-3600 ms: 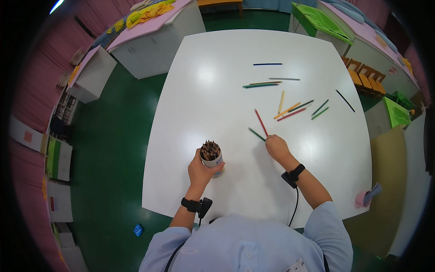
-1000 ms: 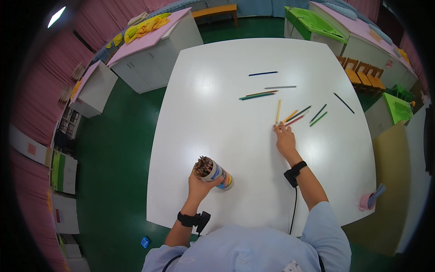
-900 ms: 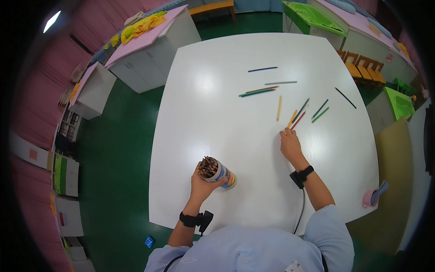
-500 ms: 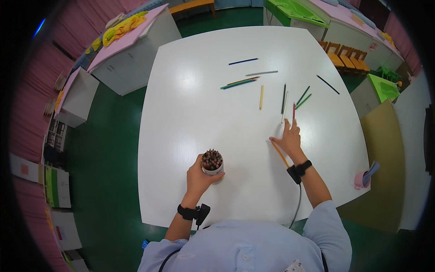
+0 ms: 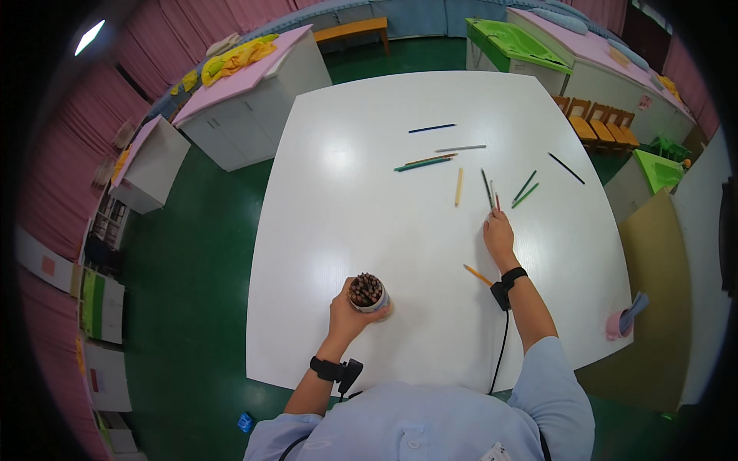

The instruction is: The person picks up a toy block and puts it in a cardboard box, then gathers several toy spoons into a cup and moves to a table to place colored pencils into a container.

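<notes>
My left hand is wrapped round a pale cup at the near middle of the white table. Many colored pencils stand packed in it, tips up. Further out and to the right, my right hand is closed on the near ends of a small bunch: a dark green pencil, a white pencil and a red pencil. My fingers hide their lower ends. An orange pencil lies beside my right wrist, partly behind the strapped black device.
Two green pencils lie right of the bunch, with a black pencil beyond. Left of it are a yellow pencil, a grey pencil, a blue pencil and a brown-and-green group. A pink cup stands at the right edge.
My right hand went from spread fingers to closed on the pencils, drawing the dark green, white and red ones together. My left hand keeps hold of the cup. The whole view has shifted slightly.
</notes>
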Demonstrator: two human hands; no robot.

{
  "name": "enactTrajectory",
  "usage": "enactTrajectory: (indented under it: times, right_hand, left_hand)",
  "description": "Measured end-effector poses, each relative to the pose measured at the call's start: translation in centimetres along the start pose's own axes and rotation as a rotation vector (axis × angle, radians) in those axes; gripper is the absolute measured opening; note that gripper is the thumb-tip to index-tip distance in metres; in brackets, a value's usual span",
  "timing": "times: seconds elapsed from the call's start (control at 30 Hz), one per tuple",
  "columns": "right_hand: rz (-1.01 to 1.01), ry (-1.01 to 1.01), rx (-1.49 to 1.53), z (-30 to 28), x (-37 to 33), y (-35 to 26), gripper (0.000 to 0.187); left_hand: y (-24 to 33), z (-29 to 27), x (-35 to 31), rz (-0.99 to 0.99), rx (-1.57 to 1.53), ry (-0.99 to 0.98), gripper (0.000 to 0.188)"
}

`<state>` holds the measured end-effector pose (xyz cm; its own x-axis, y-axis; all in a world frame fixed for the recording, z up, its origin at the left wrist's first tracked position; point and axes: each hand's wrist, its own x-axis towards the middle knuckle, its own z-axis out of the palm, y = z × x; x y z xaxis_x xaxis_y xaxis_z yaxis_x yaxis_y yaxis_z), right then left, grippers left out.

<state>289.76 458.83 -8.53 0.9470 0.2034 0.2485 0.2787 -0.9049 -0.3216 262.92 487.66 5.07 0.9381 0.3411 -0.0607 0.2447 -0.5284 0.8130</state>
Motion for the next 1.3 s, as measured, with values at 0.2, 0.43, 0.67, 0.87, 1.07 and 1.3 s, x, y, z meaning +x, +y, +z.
enactTrajectory:
  times: [0.2, 0.43, 0.67, 0.87, 1.07, 1.3]
  right_hand:
    - [-0.216, -0.155, 0.123, -4.6, -4.8, 0.9, 0.018]
    - [-0.354, -0.406, 0.262, -9.9, -10.1, 2.5, 0.017]
    - [-0.126, -0.404, 0.001, -10.6, -11.8, -2.9, 0.096]
    - [-0.213, -0.493, 0.058, -8.1, -10.9, -6.3, 0.036]
    - [-0.351, -0.489, -0.110, -6.4, -11.0, -7.4, 0.011]
    - [-0.576, -0.392, -0.308, -5.9, -10.8, -3.5, 0.011]
  left_hand:
    - [-0.3, 0.4, 0.1, 0.054, -0.044, 0.093, 0.062]
    - [0.0, 0.5, 0.0, 0.021, -0.079, 0.086, 0.056]
    - [0.5, 0.8, -0.7, 0.026, -0.073, 0.099, 0.057]
    - [-0.3, 1.2, -0.8, 0.065, -0.061, 0.139, 0.058]
    - [-0.6, 1.4, -1.2, 0.127, -0.059, 0.200, 0.061]
    - [-0.1, 0.9, -1.5, 0.107, -0.042, 0.190, 0.064]
